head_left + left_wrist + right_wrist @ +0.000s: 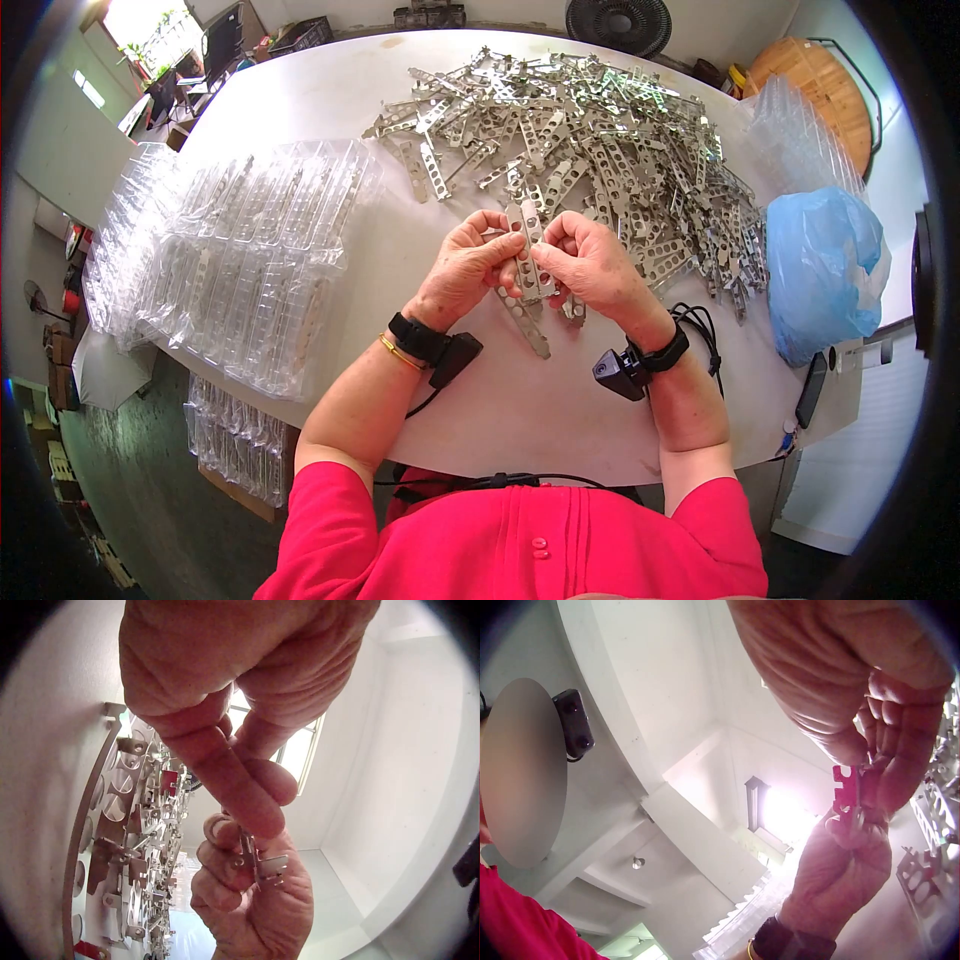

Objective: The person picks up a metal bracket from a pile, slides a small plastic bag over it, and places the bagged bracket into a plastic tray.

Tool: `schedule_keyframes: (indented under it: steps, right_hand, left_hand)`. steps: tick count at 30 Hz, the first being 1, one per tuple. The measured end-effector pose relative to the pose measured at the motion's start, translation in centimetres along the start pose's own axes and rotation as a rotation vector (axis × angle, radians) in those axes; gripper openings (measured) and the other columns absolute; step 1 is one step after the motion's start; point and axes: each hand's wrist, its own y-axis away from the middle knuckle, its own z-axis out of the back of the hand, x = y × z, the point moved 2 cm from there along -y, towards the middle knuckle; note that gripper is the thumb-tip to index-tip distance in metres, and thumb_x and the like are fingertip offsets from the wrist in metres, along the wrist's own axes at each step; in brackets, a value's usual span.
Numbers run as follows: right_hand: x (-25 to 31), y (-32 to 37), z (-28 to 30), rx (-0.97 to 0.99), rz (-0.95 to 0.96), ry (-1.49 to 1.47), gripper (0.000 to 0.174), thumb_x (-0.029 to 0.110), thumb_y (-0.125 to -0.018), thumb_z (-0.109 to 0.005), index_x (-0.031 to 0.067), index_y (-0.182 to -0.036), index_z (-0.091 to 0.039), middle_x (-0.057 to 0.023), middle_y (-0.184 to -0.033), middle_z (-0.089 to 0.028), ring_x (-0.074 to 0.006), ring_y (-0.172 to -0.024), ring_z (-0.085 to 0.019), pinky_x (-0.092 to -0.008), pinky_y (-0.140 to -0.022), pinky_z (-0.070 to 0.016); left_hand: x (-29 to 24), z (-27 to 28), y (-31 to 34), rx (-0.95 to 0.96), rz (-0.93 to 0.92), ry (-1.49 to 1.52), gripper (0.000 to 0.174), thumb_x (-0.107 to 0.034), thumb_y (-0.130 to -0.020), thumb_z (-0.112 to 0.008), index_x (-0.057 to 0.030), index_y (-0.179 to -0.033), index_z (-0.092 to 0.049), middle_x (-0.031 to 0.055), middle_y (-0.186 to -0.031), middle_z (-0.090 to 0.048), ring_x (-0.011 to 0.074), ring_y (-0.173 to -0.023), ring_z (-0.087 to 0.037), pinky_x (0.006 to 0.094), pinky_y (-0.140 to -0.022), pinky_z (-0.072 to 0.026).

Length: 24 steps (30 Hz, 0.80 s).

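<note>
Both hands meet over the near edge of a big heap of perforated metal strips (640,160). Between them, in the head view, stands one flat metal strip (532,222) with round holes. My left hand (468,265) pinches it from the left, thumb over its face. From the other side my right hand (598,270) pinches it with thumb and curled forefinger. Seen edge-on in the right wrist view, the strip (846,791) has notches and reflects red. Small bent tabs of the strip (262,864) show in the left wrist view. Loose strips (524,325) lie just below the hands.
Clear plastic trays (250,260) filled with strips are stacked at the left of the white table (420,440). A blue plastic bag (828,270) sits at the right, with more clear trays (800,130) behind it. Black cables (705,335) lie by the right wrist.
</note>
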Motion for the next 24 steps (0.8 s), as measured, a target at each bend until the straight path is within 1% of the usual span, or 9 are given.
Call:
schedule_keyframes:
  steps: [13, 24]
  right_hand:
    - [-0.05, -0.01, -0.02, -0.01, 0.016, 0.015, 0.016, 0.015, -0.095, -0.06, 0.002, -0.09, -0.052, -0.0033, -0.07, -0.061, -0.0077, -0.056, -0.059, -0.024, -0.047, -0.0506]
    - [0.17, 0.15, -0.18, -0.033, 0.027, 0.058, 0.016, 0.015, -0.094, -0.06, 0.0016, -0.088, -0.052, -0.0028, -0.069, -0.061, -0.0072, -0.055, -0.059, -0.0238, -0.046, -0.0501]
  left_hand:
    - [-0.03, -0.07, 0.01, 0.024, 0.006, 0.017, 0.019, -0.009, -0.097, -0.06, -0.0022, -0.112, -0.05, 0.0064, -0.085, -0.064, 0.0107, -0.055, -0.061, 0.0294, -0.05, -0.0599]
    - [0.02, 0.03, -0.04, 0.028, 0.006, 0.038, 0.022, -0.007, -0.097, -0.061, -0.0042, -0.113, -0.047, 0.0066, -0.076, -0.062, 0.0129, -0.052, -0.061, 0.0314, -0.051, -0.0593]
